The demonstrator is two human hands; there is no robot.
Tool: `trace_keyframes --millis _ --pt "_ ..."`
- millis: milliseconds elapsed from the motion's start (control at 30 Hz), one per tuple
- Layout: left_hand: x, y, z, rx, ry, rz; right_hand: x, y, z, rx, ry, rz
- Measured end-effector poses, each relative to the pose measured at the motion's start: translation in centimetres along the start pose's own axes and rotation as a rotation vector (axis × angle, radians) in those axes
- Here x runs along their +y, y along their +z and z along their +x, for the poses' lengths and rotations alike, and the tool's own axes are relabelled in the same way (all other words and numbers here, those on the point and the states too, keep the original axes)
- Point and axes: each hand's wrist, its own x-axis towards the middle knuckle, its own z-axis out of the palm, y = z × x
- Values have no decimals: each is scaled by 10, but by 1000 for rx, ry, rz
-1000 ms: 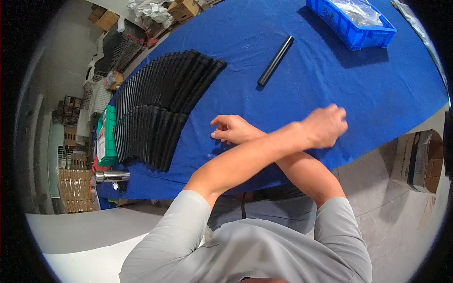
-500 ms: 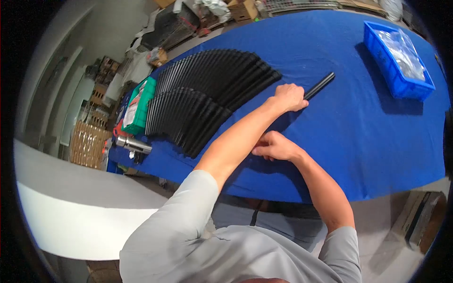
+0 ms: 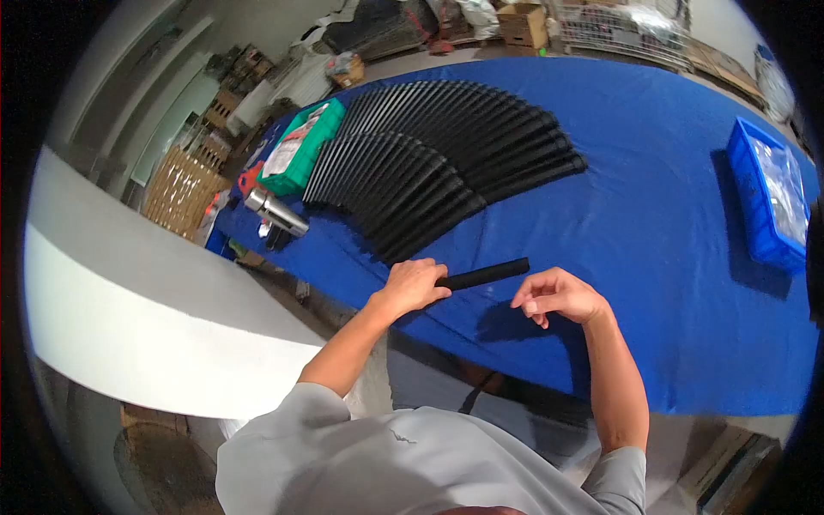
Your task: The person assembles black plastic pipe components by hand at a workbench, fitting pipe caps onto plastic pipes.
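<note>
Black tubing [image 3: 493,273] sits in the grip of our left hand [image 3: 414,286], one end covered by our fingers, though we cannot quite tell whether it rests on the blue-covered desk [image 3: 652,257] or just above it. Our right hand [image 3: 566,296] hangs loosely curled near the tubing's free end, while two rows of black rods [image 3: 506,154] fan out beyond, beside a green bin [image 3: 323,142].

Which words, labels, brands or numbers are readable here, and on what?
None can be read.
Black tube in the left hand: no lettering visible.
Pale contents of the green bin: any print too blurred.
Dark mark on the grey shirt: too small to tell.
</note>
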Motion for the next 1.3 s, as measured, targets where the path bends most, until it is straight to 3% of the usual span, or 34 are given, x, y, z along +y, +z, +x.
trace_keyframes --millis 167,267,367,433,567,700,767,900,1033,1133,1300 --pt "-17 4 -14 17 -67 -12 1 0 2 79 -34 32" --pt "-4 -10 -15 126 -62 -100 1 0 1 141 -82 58" --pt "16 -6 12 417 39 -475 3 -3 0 261 -198 106" --pt "31 0 45 463 183 -665 -1 -8 0 353 -308 178" --pt "85 15 105 447 389 -606 2 -37 -8 540 -577 301" --pt "134 17 131 448 470 -470 2 -57 -16 632 -728 409" --pt "142 29 149 404 535 -433 2 -62 -18 622 -746 385" --pt "151 28 150 270 469 -420 0 -61 -20 625 -735 398" --pt "142 15 117 509 509 -420 -4 -53 -16 669 -747 428" --pt "109 6 81 540 427 -430 -7 -46 -26 359 -576 228" --pt "42 28 15 451 251 -346 -13 11 -9 -73 51 56"
